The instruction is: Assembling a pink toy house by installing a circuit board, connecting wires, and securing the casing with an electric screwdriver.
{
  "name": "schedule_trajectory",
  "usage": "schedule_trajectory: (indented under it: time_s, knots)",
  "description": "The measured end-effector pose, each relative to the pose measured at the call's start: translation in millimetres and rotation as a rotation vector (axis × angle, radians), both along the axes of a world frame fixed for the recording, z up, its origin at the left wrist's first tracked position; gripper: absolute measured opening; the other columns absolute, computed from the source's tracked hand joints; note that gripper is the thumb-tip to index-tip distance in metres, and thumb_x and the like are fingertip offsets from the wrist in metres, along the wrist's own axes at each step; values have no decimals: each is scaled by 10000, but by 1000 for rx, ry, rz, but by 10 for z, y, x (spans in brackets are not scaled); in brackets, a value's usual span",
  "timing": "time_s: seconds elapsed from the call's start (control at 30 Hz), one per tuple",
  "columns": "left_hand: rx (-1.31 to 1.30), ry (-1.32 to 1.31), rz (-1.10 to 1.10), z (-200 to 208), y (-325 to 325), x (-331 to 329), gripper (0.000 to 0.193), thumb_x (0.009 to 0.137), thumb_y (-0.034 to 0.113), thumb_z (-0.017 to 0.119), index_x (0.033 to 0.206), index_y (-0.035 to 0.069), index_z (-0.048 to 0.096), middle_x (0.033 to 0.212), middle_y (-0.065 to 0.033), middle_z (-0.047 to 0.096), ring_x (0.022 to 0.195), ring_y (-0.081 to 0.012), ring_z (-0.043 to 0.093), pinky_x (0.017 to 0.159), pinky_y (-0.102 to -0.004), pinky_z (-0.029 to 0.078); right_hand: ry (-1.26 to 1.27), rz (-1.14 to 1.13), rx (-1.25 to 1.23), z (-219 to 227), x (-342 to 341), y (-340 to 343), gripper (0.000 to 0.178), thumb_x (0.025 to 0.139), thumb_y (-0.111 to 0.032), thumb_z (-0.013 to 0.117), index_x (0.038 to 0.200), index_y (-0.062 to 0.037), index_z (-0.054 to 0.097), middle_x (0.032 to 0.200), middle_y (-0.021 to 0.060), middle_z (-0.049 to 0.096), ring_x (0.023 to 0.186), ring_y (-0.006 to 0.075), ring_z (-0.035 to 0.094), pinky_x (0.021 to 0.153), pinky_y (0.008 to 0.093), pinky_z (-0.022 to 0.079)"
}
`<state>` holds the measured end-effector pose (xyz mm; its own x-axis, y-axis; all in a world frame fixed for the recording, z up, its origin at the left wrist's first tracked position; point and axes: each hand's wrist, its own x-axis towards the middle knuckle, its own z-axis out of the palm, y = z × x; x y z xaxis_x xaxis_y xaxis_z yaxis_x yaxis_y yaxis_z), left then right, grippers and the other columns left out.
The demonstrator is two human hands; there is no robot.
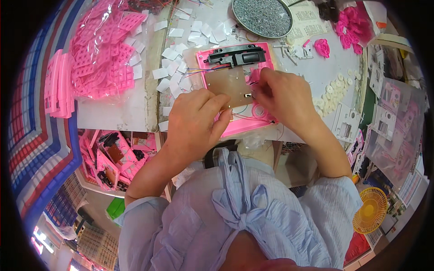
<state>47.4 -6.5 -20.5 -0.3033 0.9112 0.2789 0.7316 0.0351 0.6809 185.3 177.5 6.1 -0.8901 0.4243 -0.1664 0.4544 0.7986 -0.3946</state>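
A pink plastic casing (235, 129) lies in front of me on the white table. Inside it sits a flat brown circuit board (221, 83) with a small metal-and-black part at its right edge. A black plastic mechanism (239, 56) spans the casing's far side, and thin coloured wires run from the board. My left hand (194, 119) pinches the board's near left edge between thumb and forefinger. The fingers of my right hand (285, 92) are drawn together at the board's right edge; what they hold is hidden.
Small white squares (171, 54) lie scattered left of the casing. A round tray of screws (264, 18) stands beyond it. Pink parts in a plastic bag (101, 54) are at left, white round pieces (337, 88) at right. Pink casings (115, 158) fill a bin below.
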Motion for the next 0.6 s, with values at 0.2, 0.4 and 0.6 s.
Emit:
schedule_trajectory:
  time_s: [0.2,0.4,0.6]
  knots:
    - [66,36,23,57,116,-124,209,797,107,756,983,59,673,823,-72,619,732,-276,605,647,-409,444,175,-43,-324,54,202,127,161,858,-123,737,982,-45,671,690,57,642,567,166,607,569,301,483]
    - [136,119,-193,100,335,44,318,776,112,766,1082,71,692,1069,-72,662,944,-279,605,837,-427,463,369,-198,-258,139,593,279,118,890,-69,714,1001,-32,699,700,48,632,557,99,594,532,242,455]
    - [-54,452,-316,29,428,119,409,802,234,743,1175,78,679,1190,-28,633,1104,-240,555,977,-448,373,457,-225,-214,127,895,323,93,866,-16,724,957,-15,703,720,34,636,550,84,582,520,232,441]
